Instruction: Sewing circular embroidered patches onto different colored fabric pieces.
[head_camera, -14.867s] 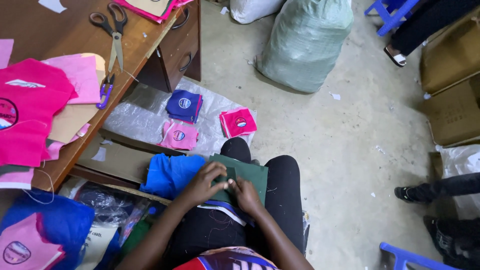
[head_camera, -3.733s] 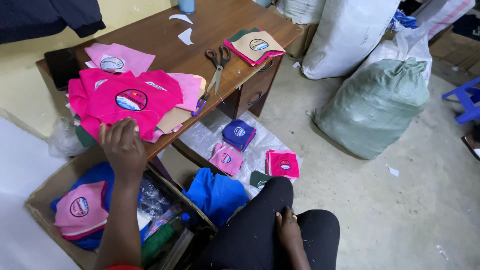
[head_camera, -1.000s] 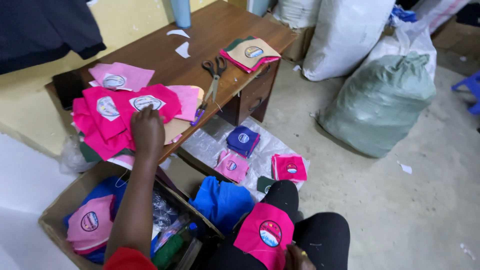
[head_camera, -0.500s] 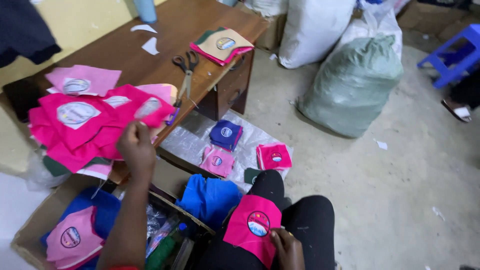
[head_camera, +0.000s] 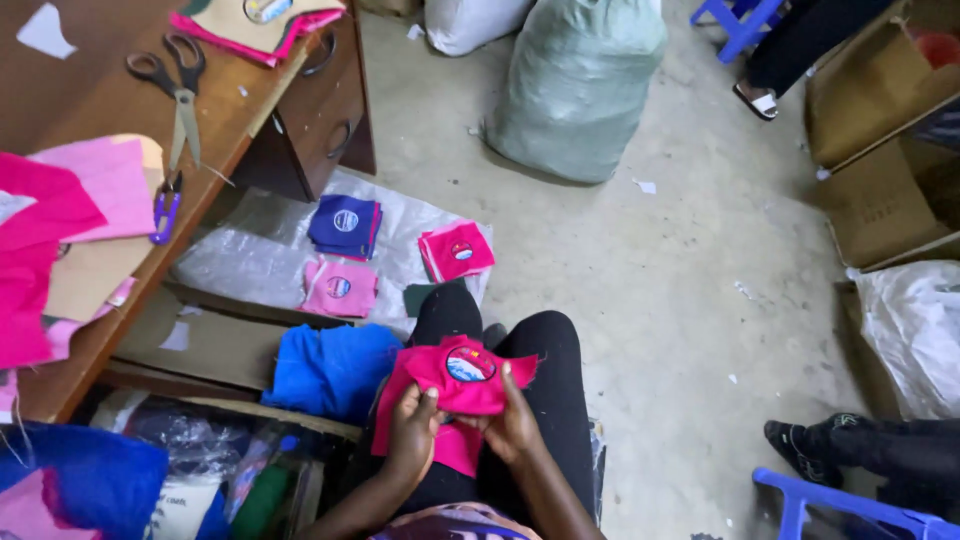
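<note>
Wooden table (head_camera: 215, 130) edges the work spot with scissors (head_camera: 172, 85) in reach, sorted folded pieces lie on a plastic sheet (head_camera: 250, 255), and both left hand (head_camera: 412, 440) and right hand (head_camera: 512, 425) pinch a pink badged cloth piece (head_camera: 455, 380) over the lap, spread for handling.

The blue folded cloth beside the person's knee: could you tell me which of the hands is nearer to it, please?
Left. The left hand grips the pink fabric piece at its left edge, just right of the blue folded cloth. The right hand holds the piece's other side, farther from the cloth.
</note>
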